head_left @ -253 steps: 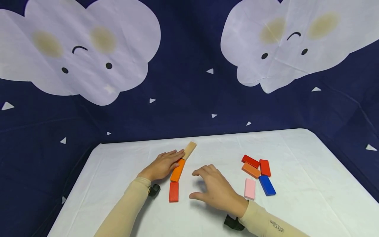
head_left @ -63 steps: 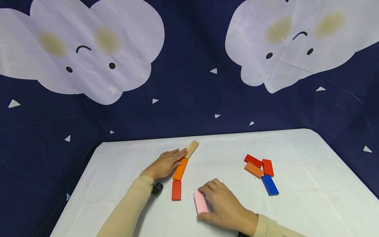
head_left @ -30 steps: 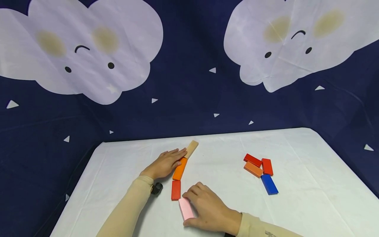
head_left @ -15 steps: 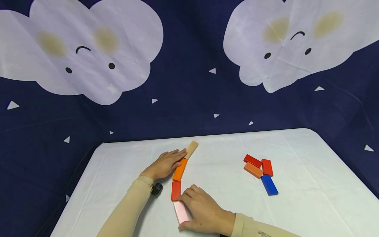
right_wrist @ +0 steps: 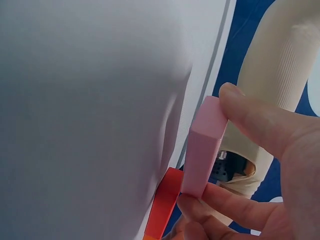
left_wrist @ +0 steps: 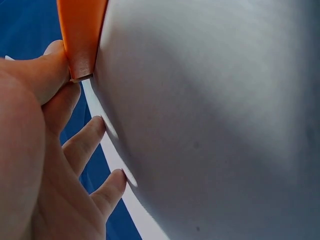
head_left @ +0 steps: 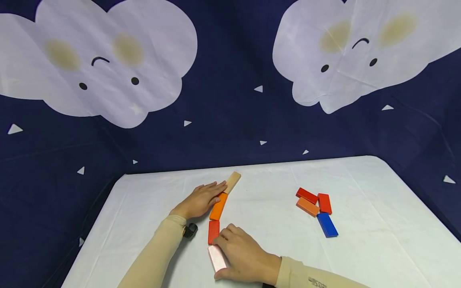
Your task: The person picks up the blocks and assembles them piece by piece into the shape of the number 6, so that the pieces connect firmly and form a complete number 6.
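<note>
A printed cloud [head_left: 144, 32] spreads across the left of a navy backdrop [head_left: 230, 80] as a person in beige works with bare hands over a white table [head_left: 266, 216]. The left sleeve [head_left: 155, 252] reaches in from the near edge, a black device [head_left: 190, 230] at its cuff. The left hand [head_left: 197, 201] lies flat, fingers extended and slightly spread, its thumb against the orange block and its fingertips at the wood block's near end; whether they touch the wood is unclear. Beside it runs a bent row of blocks lying flat: the pink block [head_left: 217, 258] nearest the person, slightly askew, then the red block [head_left: 213, 232], the orange block [head_left: 218, 207] leaning right, and the wood block [head_left: 233, 181] at the far end. Pink sits just beyond red's near end; contact between them cannot be told. The right hand [head_left: 245, 256] pinches the pink block lengthwise, thumb on the near end, fingers on the far one, its sleeve [head_left: 306, 275] trailing right. Well apart on the right lie a rust block [head_left: 307, 207] with a second red block [head_left: 307, 195] behind it, a third red block [head_left: 324, 203] alongside and a blue block [head_left: 327, 225] closest to the person. Another cloud [head_left: 389, 72] fills the upper right.
</note>
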Tool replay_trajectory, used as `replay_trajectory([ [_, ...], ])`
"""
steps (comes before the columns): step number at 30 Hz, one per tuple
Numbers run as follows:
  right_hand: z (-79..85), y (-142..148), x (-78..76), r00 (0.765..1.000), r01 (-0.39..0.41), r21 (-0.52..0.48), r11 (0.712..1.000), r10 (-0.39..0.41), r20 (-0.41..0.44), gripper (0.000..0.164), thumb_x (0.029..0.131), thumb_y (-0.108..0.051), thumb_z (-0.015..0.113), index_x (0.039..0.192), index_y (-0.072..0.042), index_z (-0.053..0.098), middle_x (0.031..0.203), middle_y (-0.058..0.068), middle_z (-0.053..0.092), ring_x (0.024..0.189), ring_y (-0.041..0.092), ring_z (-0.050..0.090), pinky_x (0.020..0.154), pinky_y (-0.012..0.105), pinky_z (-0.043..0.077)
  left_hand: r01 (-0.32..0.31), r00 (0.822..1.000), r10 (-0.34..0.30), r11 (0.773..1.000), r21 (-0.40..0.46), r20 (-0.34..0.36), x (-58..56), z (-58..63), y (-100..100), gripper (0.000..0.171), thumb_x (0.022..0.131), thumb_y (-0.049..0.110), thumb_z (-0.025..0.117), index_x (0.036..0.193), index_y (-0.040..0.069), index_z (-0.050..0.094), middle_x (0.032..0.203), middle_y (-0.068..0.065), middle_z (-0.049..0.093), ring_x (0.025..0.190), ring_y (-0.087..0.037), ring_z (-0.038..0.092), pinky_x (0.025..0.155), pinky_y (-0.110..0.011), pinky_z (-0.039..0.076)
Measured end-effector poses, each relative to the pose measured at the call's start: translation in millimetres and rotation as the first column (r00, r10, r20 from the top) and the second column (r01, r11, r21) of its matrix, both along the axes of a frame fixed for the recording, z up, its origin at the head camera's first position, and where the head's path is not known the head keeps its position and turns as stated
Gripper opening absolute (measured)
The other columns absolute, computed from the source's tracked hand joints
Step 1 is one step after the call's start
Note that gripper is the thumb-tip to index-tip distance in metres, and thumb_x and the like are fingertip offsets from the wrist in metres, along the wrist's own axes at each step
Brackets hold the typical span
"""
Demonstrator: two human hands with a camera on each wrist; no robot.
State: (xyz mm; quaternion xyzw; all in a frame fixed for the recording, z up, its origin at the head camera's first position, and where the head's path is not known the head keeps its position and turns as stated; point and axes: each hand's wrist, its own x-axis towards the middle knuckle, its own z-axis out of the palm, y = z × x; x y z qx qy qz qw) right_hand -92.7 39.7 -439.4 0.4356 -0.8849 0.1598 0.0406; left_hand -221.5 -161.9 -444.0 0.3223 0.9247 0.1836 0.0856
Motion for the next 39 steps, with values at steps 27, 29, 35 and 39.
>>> replay_trajectory([
  [27,-2.1,-2.1,-1.9,1.0,-0.013,0.045,0.999,0.014,-0.008,0.067,0.071,-0.061,0.084,0.115,-0.013,0.069,0.103,-0.006,0.061,0.094,0.008,0.048,0.084,0.021,0.045,0.009,1.0,-0.009,1.0,-0.009,-0.005,-1.1,-1.6,-2.4,0.052,0.107,0.024,0.049,0.156,0.014,0.038,0.161,-0.003,0.036,0.148,-0.031,0.032,0.116,-0.061,0.025],
  [29,-2.8,-2.3,-1.9,1.0,-0.015,0.048,0.999,0.015,-0.017,0.067,0.07,-0.062,0.084,0.115,-0.013,0.069,0.102,-0.006,0.061,0.094,0.008,0.048,0.083,0.021,0.045,0.007,1.0,-0.007,1.0,-0.009,-0.002,-1.3,-2.1,-1.8,0.052,0.107,0.025,0.049,0.157,0.014,0.038,0.161,-0.002,0.035,0.148,-0.03,0.031,0.116,-0.061,0.024],
  [35,-3.2,-3.1,-1.6,1.0,-0.006,0.053,0.999,0.008,-0.028,0.067,0.069,-0.062,0.085,0.113,-0.014,0.069,0.1,-0.007,0.06,0.091,0.007,0.047,0.081,0.021,0.044,0.004,1.0,-0.004,1.0,0.0,0.004,-1.3,-1.7,-0.8,0.052,0.107,0.024,0.049,0.156,0.014,0.038,0.161,-0.002,0.036,0.148,-0.031,0.031,0.116,-0.061,0.023],
  [39,-3.4,-2.5,-1.3,1.0,0.002,0.055,0.998,0.0,-0.029,0.067,0.069,-0.062,0.085,0.114,-0.015,0.069,0.099,-0.007,0.059,0.091,0.008,0.048,0.081,0.021,0.044,0.002,1.0,-0.002,1.0,-0.001,0.003,-0.9,-1.0,-1.5,0.052,0.107,0.024,0.049,0.156,0.014,0.038,0.161,-0.002,0.036,0.148,-0.031,0.031,0.116,-0.061,0.023],
])
